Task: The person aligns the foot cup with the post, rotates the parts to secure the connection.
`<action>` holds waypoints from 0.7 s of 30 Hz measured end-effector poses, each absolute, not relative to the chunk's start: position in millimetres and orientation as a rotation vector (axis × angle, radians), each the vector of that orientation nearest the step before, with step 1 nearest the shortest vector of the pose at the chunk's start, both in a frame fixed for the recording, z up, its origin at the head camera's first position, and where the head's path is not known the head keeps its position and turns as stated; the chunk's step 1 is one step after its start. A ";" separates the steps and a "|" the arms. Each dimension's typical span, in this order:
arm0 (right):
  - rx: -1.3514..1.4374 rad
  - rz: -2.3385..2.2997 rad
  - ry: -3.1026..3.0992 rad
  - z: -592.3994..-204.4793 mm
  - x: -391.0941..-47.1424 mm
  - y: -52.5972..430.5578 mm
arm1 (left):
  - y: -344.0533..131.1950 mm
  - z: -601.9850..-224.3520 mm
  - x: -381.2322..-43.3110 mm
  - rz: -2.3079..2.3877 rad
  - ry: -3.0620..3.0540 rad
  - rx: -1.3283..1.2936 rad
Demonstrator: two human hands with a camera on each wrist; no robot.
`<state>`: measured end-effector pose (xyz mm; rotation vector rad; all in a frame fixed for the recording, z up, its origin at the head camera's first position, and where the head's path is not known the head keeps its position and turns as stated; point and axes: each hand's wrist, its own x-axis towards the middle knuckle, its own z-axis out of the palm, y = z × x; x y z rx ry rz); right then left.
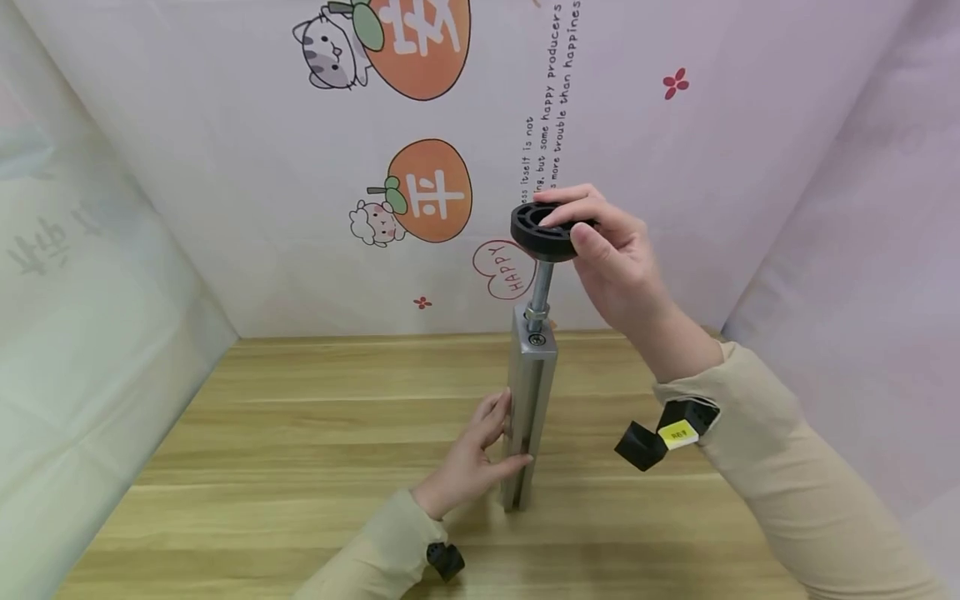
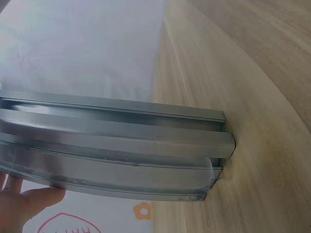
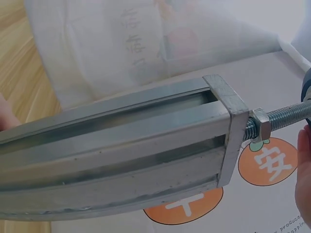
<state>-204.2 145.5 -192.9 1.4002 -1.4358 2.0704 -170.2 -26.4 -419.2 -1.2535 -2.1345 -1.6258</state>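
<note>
An aluminium profile (image 1: pixel 531 408) with slotted sides stands upright on the wooden table, its lower end on the boards in the left wrist view. My left hand (image 1: pixel 480 450) holds it low down, thumb on the near side and fingers on the far left side. From a plate on its top rises a threaded rod (image 3: pixel 290 116) with a hex nut (image 3: pixel 262 125) close above the plate. On the rod's upper end sits a round black levelling foot (image 1: pixel 543 243), base upward. My right hand (image 1: pixel 615 250) grips its rim from the right, with fingers over the ribbed face.
The wooden table (image 1: pixel 315 433) stretches to both sides of the profile. Behind it hangs a white printed cloth (image 1: pixel 262 208) with orange fruit drawings; pale cloth walls (image 1: pixel 97 275) close in left and right. A black wrist camera (image 1: pixel 641 446) hangs from my right sleeve.
</note>
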 end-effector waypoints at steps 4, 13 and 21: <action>1.342 1.976 -1.525 -192.4 -202.6 147.2 | -27.4 -418.6 -169.3 -1.620 -2.128 -1.256; 1.130 1.739 -1.759 -187.0 -193.7 147.6 | -27.6 -421.8 -169.9 -1.647 -2.122 -1.260; 1.054 1.712 -1.894 -180.4 -189.0 148.0 | -28.0 -421.8 -173.3 -1.653 -2.103 -1.268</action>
